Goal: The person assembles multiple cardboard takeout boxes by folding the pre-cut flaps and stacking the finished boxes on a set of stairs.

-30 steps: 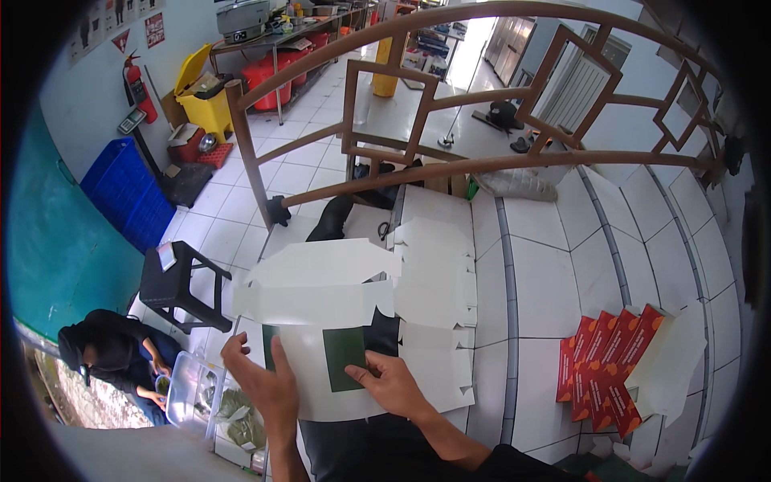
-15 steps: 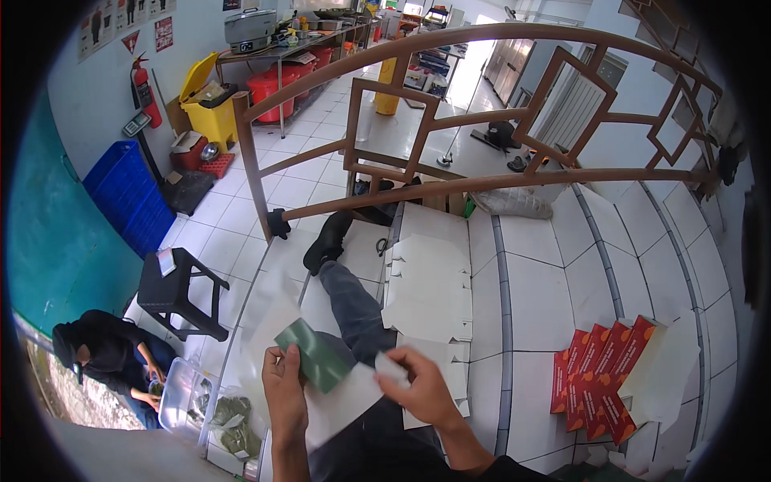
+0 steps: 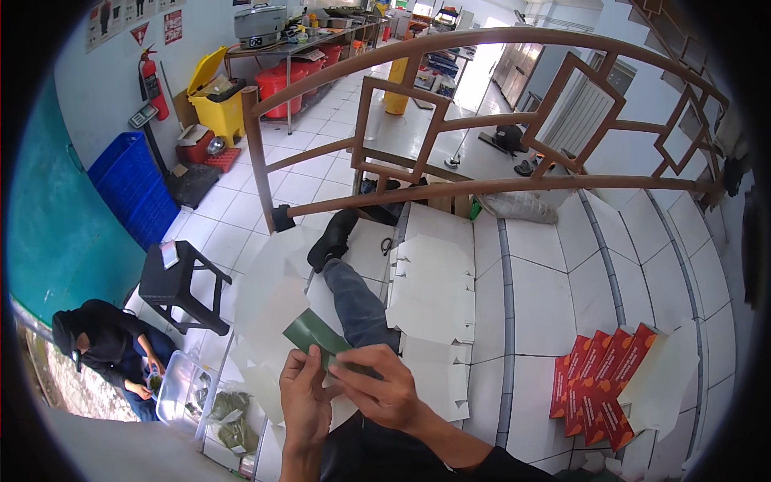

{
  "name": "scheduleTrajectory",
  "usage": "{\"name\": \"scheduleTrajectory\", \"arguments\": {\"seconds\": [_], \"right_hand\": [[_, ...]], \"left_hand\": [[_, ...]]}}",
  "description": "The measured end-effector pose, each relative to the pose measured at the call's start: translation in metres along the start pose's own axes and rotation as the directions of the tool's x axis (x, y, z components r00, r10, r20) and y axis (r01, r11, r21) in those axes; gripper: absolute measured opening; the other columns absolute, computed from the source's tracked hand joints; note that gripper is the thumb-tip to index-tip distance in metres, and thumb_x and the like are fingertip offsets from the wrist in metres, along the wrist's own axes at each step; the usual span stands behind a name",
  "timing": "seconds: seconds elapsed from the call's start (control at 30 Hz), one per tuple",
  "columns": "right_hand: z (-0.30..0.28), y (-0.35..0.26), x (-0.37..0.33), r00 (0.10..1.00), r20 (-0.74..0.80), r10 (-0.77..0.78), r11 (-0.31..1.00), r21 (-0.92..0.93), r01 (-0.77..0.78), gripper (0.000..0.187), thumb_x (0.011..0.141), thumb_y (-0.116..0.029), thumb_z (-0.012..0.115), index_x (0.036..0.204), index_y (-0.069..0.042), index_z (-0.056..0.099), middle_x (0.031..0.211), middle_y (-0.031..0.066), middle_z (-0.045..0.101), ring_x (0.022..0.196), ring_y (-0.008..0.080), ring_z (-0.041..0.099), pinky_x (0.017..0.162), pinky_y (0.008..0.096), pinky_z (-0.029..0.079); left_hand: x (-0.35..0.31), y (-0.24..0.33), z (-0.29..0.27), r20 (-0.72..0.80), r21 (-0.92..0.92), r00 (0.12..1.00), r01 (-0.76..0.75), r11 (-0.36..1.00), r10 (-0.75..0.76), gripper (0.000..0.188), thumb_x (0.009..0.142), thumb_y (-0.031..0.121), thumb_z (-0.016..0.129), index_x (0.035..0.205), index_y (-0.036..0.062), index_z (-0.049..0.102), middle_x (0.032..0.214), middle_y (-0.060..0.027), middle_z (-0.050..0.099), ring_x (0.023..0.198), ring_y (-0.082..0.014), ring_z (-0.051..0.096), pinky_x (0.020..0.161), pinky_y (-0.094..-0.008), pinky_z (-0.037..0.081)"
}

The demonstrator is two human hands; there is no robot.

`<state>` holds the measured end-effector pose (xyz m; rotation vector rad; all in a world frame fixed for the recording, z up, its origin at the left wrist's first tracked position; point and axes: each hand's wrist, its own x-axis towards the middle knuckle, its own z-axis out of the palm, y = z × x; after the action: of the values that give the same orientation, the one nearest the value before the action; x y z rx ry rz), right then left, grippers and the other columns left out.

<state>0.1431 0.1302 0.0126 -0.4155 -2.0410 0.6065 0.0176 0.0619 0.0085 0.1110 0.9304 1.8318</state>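
Note:
My left hand pinches a glossy dark-green card by its near edge, thumb on top. Across from it, my right hand is closed with its fingertips on the card's right part, close to the left thumb. Its fingers cover that part, and any small white piece between them is hidden. Beneath and beyond the card lie large pale sheets, partly over my leg. To the right of my leg rest flat white die-cut cartons with notched edges, spread on the tiled step.
Red printed cartons stand fanned on the steps at right. A brown metal railing crosses ahead. Scissors lie past the cartons. At left are a black stool, a clear plastic tub, bagged greens and a crouching person.
My right hand has moved left onto the green card; the small white piece it held no longer shows. My left hand has shifted slightly right. The view has tilted slightly.

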Motion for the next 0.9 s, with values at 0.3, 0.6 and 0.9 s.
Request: {"name": "scheduleTrajectory", "arguments": {"seconds": [0.3,0.6,0.9], "right_hand": [[0.016,0.005,0.008,0.930,0.258,0.262,0.840,0.413,-0.351,0.038,0.098,-0.008,0.057,0.136,-0.004,0.059,0.153,0.0208,0.041,0.132,0.0317,0.051,0.108,0.0376,0.040],[0.003,0.017,0.008,0.902,0.356,0.246,0.784,0.474,-0.401,0.028,0.094,-0.006,0.065,0.122,-0.003,0.065,0.119,0.0087,0.057,0.106,0.0188,0.058,0.095,0.0305,0.046],[0.023,0.002,-0.017,0.852,0.298,0.430,0.421,0.770,-0.481,0.051,0.099,-0.016,0.064,0.144,-0.002,0.044,0.127,0.0071,0.056,0.118,0.0141,0.055,0.102,0.0296,0.043]], "left_hand": [[-0.001,0.019,-0.013,0.091,0.108,0.996,0.009,0.994,-0.019,0.022,0.105,0.021,0.048,0.116,0.0042,0.056,0.113,-0.0107,0.065,0.101,-0.0205,0.067,0.083,-0.0375,0.060],[-0.023,0.019,-0.008,0.050,0.154,0.995,0.075,0.985,-0.083,0.045,0.107,0.034,0.043,0.136,0.0000,0.045,0.125,-0.0126,0.059,0.105,-0.0206,0.064,0.092,-0.0334,0.052],[-0.031,0.005,-0.001,0.172,0.463,0.954,-0.299,0.834,0.247,0.013,0.096,0.003,0.063,0.107,-0.0041,0.063,0.104,-0.0068,0.068,0.093,-0.0109,0.062,0.083,-0.0255,0.048]]}}
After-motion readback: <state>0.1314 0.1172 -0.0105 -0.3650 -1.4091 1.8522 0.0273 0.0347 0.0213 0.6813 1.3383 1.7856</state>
